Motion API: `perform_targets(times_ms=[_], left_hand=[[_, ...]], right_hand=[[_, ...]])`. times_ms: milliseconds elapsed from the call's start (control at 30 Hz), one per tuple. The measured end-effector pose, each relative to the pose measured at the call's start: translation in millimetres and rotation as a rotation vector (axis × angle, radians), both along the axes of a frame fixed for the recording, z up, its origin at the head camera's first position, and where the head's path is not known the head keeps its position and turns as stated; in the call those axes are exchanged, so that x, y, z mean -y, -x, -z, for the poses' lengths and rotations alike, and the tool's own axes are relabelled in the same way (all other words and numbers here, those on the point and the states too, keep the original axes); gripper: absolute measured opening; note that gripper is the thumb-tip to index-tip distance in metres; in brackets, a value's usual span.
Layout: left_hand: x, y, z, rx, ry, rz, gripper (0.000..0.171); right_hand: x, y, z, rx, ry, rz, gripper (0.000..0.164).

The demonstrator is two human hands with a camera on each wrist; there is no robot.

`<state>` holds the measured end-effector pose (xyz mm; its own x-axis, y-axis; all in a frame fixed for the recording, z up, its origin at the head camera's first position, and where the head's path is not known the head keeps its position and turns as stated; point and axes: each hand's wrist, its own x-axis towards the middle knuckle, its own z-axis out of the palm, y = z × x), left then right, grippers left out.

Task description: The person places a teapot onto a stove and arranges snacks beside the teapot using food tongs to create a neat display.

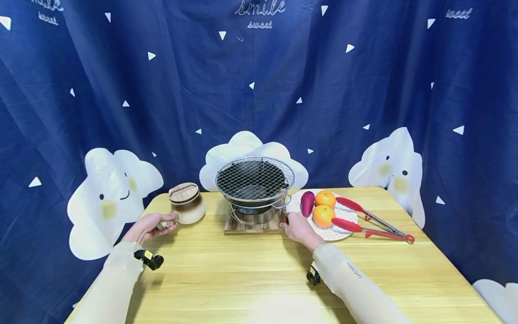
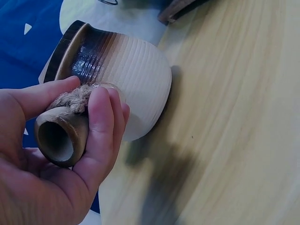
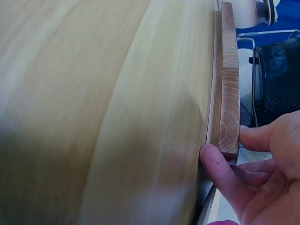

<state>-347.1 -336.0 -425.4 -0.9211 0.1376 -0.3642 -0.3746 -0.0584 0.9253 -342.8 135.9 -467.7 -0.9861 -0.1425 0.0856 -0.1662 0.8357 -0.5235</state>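
My left hand (image 1: 151,227) grips the short side handle (image 2: 70,117) of a small cream-and-brown ceramic pot (image 1: 192,209). Twine is wrapped where the handle meets the pot, and a wooden lid (image 1: 183,193) covers the top. My right hand (image 1: 300,229) pinches the right end of a wooden board (image 3: 230,84), with a finger at its underside and the thumb on the other face. On that board stands a black tabletop grill (image 1: 254,209) with a round wire grate (image 1: 255,180) over it.
Right of the grill, a white plate (image 1: 337,233) carries a purple eggplant-shaped item (image 1: 307,204) and two oranges (image 1: 323,216). Red-tipped tongs (image 1: 384,234) lie partly on the plate, their handle end reaching onto the wooden table (image 1: 226,279). A dark blue curtain (image 1: 259,67) hangs behind.
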Motion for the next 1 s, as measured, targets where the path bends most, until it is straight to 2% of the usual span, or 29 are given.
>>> perform_targets(times_ms=[100, 267, 567, 900, 1000], left_hand=[[-1.9, -0.5, -5.2, 0.01, -0.011, -0.002, 0.008], [-5.3, -0.8, -15.3, -0.001, -0.028, 0.036, 0.011], [-10.2, -1.9, -33.6, -0.049, -0.044, 0.035, 0.016], [-14.5, -4.7, -50.2, -0.068, -0.05, 0.025, 0.017], [-17.2, -5.0, -57.3, -0.078, -0.046, 0.04, 0.018]], right_hand=[[0.3, -0.2, -0.8, -0.008, -0.001, -0.002, 0.018], [0.4, -0.3, -2.8, 0.012, 0.004, 0.001, 0.017], [1.0, 1.2, -1.8, 0.005, -0.008, 0.004, 0.018], [0.8, 0.9, -0.8, -0.001, -0.008, 0.004, 0.02], [0.4, 1.4, 0.9, -0.011, -0.006, 0.006, 0.02]])
